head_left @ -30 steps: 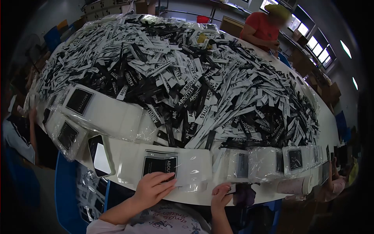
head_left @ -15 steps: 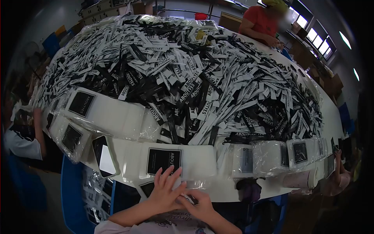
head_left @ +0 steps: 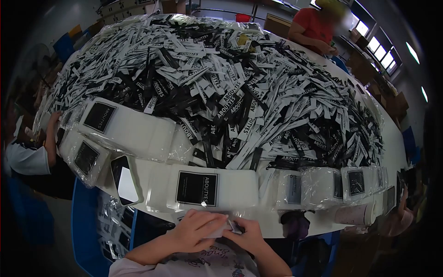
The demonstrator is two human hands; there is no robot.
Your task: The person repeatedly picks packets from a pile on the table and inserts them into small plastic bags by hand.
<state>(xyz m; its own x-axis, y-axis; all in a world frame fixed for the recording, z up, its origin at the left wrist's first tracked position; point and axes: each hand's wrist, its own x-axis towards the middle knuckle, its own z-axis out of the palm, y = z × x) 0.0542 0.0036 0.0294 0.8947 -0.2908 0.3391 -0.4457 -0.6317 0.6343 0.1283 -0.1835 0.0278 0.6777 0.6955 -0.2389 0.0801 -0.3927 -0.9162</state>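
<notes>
At the near edge of the table, my left hand [head_left: 196, 229] and my right hand [head_left: 247, 236] are closed close together in front of my shirt. Between their fingers is a small whitish piece [head_left: 218, 231], perhaps a plastic bag; most of it is covered by the fingers. Just beyond my hands lies a stack of frosted plastic bags [head_left: 237, 189], its top one printed with a black ABOUTYES panel. A phone [head_left: 125, 181] with a bright screen rests to the left of that stack.
A large heap of black and white ABOUTYES strips [head_left: 203, 87] covers the table. Wrapped bag stacks [head_left: 134, 129] lie at left, others [head_left: 321, 182] at right. Below the left edge stands a blue bin [head_left: 85, 231] holding packets. A co-worker in red [head_left: 311, 30] is across; others are at both sides.
My left hand has drawn back from the bag stack, its spread fingers closing on the whitish piece beside my right hand. A dark-panelled bag beneath it no longer shows clearly.
</notes>
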